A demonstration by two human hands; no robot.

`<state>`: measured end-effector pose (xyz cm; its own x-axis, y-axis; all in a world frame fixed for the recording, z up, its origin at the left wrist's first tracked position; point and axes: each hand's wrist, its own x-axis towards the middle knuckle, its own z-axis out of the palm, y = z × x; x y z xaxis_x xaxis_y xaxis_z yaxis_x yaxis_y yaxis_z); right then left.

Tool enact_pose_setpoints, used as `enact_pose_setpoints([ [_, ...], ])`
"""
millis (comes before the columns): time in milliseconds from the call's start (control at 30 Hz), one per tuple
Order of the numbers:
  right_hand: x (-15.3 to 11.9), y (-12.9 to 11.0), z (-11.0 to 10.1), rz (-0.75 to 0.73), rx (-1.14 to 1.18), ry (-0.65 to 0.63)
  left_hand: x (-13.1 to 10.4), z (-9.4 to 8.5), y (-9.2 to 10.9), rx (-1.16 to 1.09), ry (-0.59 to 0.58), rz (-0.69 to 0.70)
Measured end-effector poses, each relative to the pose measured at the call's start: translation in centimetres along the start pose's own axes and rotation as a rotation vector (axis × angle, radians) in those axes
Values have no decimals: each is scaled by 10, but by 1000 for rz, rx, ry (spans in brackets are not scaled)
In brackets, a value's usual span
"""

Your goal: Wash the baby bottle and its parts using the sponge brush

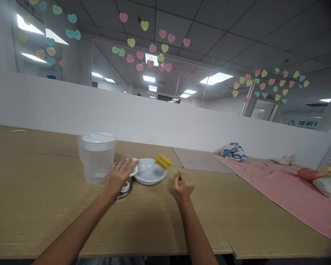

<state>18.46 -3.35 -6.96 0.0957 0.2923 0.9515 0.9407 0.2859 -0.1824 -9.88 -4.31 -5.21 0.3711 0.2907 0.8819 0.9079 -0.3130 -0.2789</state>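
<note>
My left hand [119, 177] rests on a small white and metal cup-like container [128, 184] on the wooden table [44, 198], gripping its top. My right hand [183, 187] pinches the thin green handle of a brush with a yellow sponge head [163, 161], held up above the table. The sponge head hovers over the right rim of a white shallow bowl [150, 171]. A clear plastic pitcher with a white lid [97, 157] stands just left of my left hand.
A pink cloth [278, 191] covers the table at the right, with a blue and white bundle [234, 151] and soft toys [320, 176] on it. A white partition wall [154, 117] runs behind the table.
</note>
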Motion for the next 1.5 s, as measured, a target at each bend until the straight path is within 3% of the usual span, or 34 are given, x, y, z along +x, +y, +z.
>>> enact_pose_setpoints([
  [100,2,7,3,404,-188,-117,11,5,-4,4,8,109],
  [200,3,10,8,533,-288,-403,18,6,-1,-32,18,147],
  [300,0,11,12,550,-327,-576,16,2,11,-175,49,-34],
  [367,-2,10,13,539,-339,-629,12,-3,24,-316,87,-211],
  [433,-4,9,14,520,-343,-665,6,-9,39,-447,96,-297],
  [533,-6,7,13,488,-335,-691,-1,-16,61,-666,61,-202],
  [633,-6,7,14,457,-329,-716,-6,-17,76,-846,-45,-125],
  [800,-7,9,19,370,-387,-766,-10,-11,79,-948,-181,-282],
  [1000,-10,7,22,287,-438,-783,-14,-3,76,-983,-257,-400],
  [1233,-9,4,21,283,-456,-774,-11,-4,73,-933,-279,-401],
  [1333,-9,5,22,257,-434,-673,-9,-6,69,-865,-260,-349],
  [1500,-7,2,21,92,-186,-332,-6,-7,57,-684,-137,-289],
])
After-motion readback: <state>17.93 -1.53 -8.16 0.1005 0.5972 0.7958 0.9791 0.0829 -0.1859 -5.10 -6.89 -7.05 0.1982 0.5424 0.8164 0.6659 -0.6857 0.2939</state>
